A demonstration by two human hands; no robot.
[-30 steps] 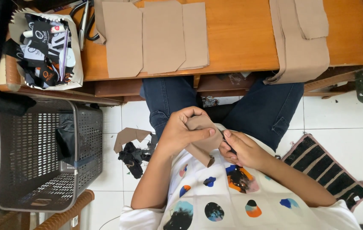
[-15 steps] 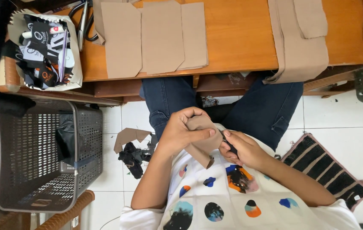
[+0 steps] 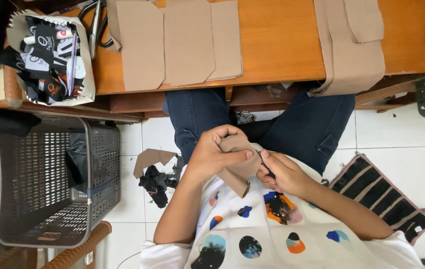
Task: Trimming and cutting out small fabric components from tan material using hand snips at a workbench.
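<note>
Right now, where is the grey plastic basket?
The grey plastic basket stands on the floor at the left, below the wooden table, beside the person's left hand.

Left hand (image 3: 216, 154) curled, fingers pinched shut; right hand (image 3: 283, 173) closed beside it, fingertips meeting; both forearms bent inward over lap

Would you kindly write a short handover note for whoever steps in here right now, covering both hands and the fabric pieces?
Left hand: grips a small folded tan fabric piece over the lap, thumb on top.
Right hand: at the piece's right edge, pinching a thin dark tool, hard to identify.
Flat tan cut pieces lie in a row on the wooden table; more tan fabric hangs over the table's edge.
Scraps lie on the floor beside a grey basket.
Done: cutting, apparently. Left: the piece in hand, likely those on the table.
</note>
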